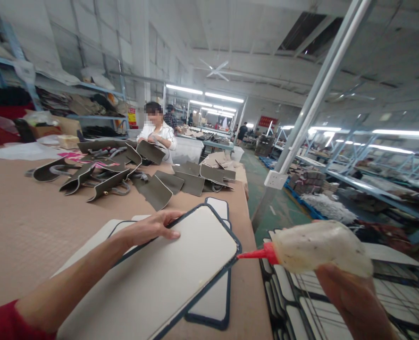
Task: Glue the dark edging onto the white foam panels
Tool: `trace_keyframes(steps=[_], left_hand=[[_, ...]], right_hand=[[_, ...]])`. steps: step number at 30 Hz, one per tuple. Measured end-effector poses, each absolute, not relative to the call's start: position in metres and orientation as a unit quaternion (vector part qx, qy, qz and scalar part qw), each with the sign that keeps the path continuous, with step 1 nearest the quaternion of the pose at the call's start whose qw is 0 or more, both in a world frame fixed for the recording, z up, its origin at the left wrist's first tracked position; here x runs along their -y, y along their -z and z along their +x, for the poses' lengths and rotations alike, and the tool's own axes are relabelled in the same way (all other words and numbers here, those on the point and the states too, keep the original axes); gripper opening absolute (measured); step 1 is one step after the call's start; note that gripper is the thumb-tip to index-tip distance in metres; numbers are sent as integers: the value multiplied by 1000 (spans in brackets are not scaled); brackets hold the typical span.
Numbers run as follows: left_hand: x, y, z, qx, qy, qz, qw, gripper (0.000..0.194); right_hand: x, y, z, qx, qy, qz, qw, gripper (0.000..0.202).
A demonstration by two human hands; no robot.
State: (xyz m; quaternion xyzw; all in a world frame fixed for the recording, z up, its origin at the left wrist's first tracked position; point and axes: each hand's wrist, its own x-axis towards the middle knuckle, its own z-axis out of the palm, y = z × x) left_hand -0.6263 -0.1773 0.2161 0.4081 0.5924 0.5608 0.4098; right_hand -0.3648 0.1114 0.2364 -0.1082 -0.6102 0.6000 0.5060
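Note:
My left hand [158,225] grips the far left edge of a white panel with dark blue edging [181,264], its thumb lying on the white face. The panel is tilted above the table. In my right hand [351,288] is a cloudy squeeze bottle [322,248], held on its side. Its red nozzle [257,255] points left, and the tip meets the panel's rounded right corner. A thin wet-looking line runs along the panel's right border. Beneath lie more edged white panels [209,302], partly hidden by the top one.
Olive-brown pieces with grey handles [106,174] are heaped across the far side of the brown-covered table [25,212]. Behind them stands a person in white [160,134]. A slanted metal post [301,137] rises at the right. Stacked edged panels [315,316] sit lower right.

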Motion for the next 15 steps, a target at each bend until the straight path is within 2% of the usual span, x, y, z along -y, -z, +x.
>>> trace_keyframes(steps=[5, 8, 15], left_hand=[[171, -208, -625, -581, -594, 382, 404, 60], [165, -200, -627, -575, -608, 368, 406, 60], [153, -194, -626, -565, -632, 346, 402, 59]], right_hand=[[-108, -220, -365, 591, -571, -104, 561, 53], [-104, -212, -366, 594, -565, -109, 562, 57], [-98, -216, -369, 552, -570, -93, 602, 55]])
